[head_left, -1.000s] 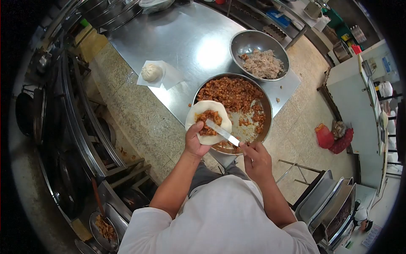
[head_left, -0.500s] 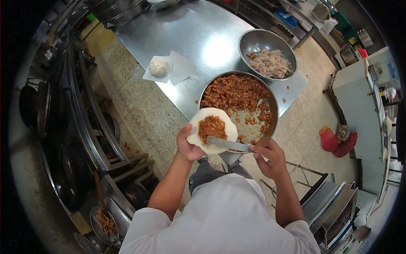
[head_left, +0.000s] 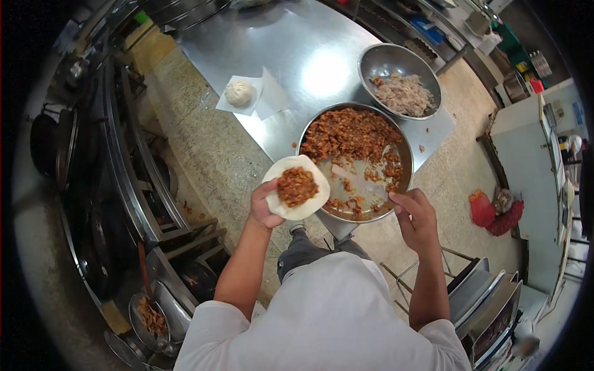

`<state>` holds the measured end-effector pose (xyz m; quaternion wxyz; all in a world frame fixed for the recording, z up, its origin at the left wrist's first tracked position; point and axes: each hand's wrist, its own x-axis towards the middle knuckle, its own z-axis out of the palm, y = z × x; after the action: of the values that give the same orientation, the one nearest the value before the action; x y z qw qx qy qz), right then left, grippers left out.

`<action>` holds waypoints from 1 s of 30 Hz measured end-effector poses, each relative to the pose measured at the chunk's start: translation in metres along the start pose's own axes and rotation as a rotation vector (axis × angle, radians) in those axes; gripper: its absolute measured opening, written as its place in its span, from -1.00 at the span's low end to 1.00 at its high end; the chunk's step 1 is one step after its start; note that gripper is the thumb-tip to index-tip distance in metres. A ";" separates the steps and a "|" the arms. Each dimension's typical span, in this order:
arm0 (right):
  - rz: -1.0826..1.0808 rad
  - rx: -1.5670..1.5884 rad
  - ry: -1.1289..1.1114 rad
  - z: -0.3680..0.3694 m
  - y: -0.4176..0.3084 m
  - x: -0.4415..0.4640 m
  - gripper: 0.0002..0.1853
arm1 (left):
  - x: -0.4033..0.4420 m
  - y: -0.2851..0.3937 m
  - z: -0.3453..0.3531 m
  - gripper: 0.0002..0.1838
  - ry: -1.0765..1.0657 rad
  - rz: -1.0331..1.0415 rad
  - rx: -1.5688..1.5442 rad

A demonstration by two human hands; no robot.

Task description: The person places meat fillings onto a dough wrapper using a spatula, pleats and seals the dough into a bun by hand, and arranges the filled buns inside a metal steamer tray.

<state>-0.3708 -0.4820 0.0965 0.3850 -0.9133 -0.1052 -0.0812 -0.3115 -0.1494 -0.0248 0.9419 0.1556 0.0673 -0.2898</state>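
Soft, round dough wrapper (head_left: 317,201), beside the near left of the round metal pan (head_left: 406,157), bearing coarse, moist red-brown filling (head_left: 297,187); the left hand (head_left: 265,209) supports it, thumb over the edge, other fingers partly hidden. Tilting could spill the mound; thumb pressure might tear the sheet. The right hand (head_left: 417,216) pinches the blurred, flat spatula (head_left: 351,175), thumb and forefinger closed; a hasty sweep could scatter crumbs. Far left, a pleated bun (head_left: 238,93) sits on white paper (head_left: 270,99).
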 end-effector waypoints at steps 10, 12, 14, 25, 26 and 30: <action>0.046 -0.161 -0.101 0.008 0.000 0.006 -0.72 | 0.013 -0.016 0.016 -0.28 0.096 0.095 0.080; 0.149 -0.245 -0.146 0.011 0.011 0.001 -0.71 | 0.006 -0.002 0.019 -0.26 -0.012 0.205 -0.124; 0.249 -0.321 -0.201 0.025 0.022 -0.008 -0.71 | -0.002 0.011 0.001 -0.24 0.045 0.215 -0.045; 0.279 -0.350 -0.391 0.068 0.032 -0.040 -0.68 | -0.057 0.006 -0.053 -0.24 0.116 0.210 -0.090; 0.259 -0.263 -0.339 0.067 0.035 -0.038 -0.68 | -0.058 0.004 -0.056 -0.24 0.134 0.199 -0.099; 0.304 -0.452 -0.327 0.086 0.026 -0.026 -0.69 | -0.059 -0.002 -0.057 -0.27 0.152 0.154 -0.086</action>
<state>-0.3833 -0.4410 0.0131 0.1580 -0.9820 -0.0071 0.1036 -0.3633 -0.1011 -0.0663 0.9594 0.1414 0.1386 -0.2011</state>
